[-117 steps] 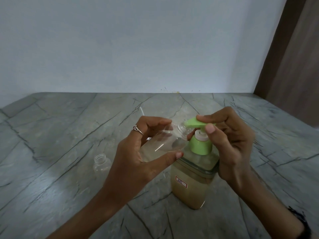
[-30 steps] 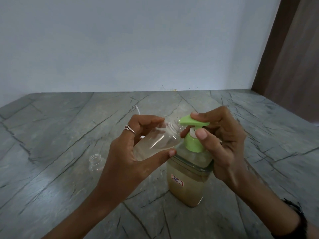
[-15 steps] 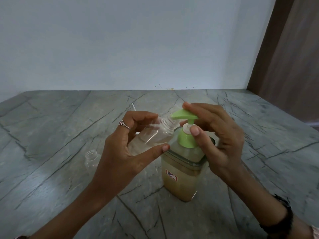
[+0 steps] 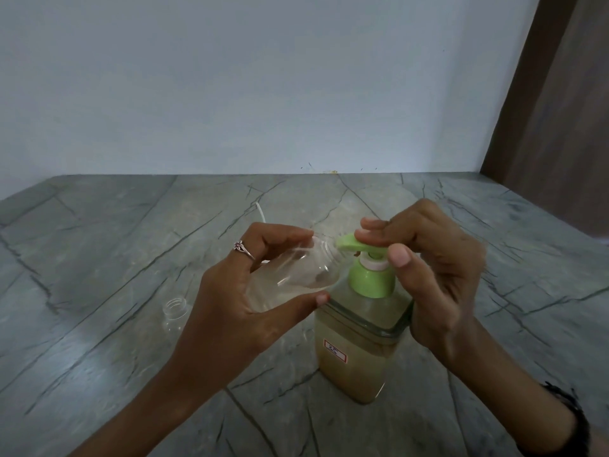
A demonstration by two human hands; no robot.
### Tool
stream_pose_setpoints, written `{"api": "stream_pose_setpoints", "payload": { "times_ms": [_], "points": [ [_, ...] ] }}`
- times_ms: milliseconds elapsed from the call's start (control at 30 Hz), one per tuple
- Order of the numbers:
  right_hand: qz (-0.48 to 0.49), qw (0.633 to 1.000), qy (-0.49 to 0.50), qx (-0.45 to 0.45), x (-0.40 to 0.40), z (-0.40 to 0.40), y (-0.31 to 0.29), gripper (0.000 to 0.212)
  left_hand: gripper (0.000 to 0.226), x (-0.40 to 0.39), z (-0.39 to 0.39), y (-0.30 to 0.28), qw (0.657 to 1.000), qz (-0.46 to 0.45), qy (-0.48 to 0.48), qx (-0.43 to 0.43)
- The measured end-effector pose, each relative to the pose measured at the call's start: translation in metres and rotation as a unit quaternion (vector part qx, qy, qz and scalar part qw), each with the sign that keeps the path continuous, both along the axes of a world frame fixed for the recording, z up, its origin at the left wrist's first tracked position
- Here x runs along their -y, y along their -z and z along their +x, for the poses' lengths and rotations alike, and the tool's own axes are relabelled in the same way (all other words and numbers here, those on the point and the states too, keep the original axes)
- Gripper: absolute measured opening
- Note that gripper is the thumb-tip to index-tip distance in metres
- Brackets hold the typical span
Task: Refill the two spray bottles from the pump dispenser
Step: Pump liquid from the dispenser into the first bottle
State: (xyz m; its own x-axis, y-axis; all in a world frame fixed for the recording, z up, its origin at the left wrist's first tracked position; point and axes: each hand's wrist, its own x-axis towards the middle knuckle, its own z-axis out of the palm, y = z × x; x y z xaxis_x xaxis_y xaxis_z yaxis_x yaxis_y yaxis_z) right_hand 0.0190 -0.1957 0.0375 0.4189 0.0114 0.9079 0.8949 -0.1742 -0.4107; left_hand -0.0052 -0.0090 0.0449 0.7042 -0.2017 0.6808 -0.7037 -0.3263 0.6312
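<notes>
1. Tilting toward the green spout, one spray bottle (image 4: 293, 275) is gripped by the left hand (image 4: 237, 305).
2. The pump dispenser (image 4: 361, 338) on the counter (image 4: 99, 258) is pressed by the right hand (image 4: 428, 268) with straight fingers.
3. The second bottle (image 4: 174, 316) is left empty.

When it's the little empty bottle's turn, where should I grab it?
Probably round its clear body, below the threaded neck, coming from the left side. It stands upright and open-mouthed on the table, and the left hand with the tilted bottle crowds its right.

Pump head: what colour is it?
Light green pump head, with a matching green collar; the head view shows it.
</notes>
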Motion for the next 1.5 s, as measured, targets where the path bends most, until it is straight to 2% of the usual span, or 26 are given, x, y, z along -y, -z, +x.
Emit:
{"api": "stream_pose_setpoints", "payload": {
  "times_ms": [100,467,733,833,1000,1267,1500],
  "points": [
    [-0.025,1.0,0.011,0.006,0.002,-0.002,0.004,0.039,0.047,0.001,-0.001,0.0,1.0,-0.017,0.005,-0.012],
    [-0.094,0.993,0.038,0.066,0.004,-0.001,0.006,0.037,0.046,0.003,-0.005,0.0,0.998,-0.049,0.031,-0.027],
    [-0.039,0.999,0.011,0.031,0.001,-0.005,0.0,0.036,0.046,0.003,-0.005,0.0,0.997,-0.057,0.04,-0.031],
    [-0.013,1.0,-0.001,0.017,-0.001,-0.005,-0.002,0.027,0.047,0.003,-0.005,-0.001,0.997,-0.054,0.041,-0.036],
    [0.019,1.0,-0.014,-0.004,-0.004,-0.005,-0.005,0.025,0.046,0.002,-0.006,-0.001,0.997,-0.047,0.043,-0.032],
    [-0.06,0.998,0.006,0.025,-0.001,-0.005,0.014,0.036,0.045,0.002,-0.005,0.0,0.998,-0.046,0.036,-0.034],
    [-0.062,0.998,0.008,0.032,-0.002,-0.003,0.01,0.036,0.046,0.001,-0.005,0.0,0.997,-0.048,0.04,-0.036]
  ]
}}
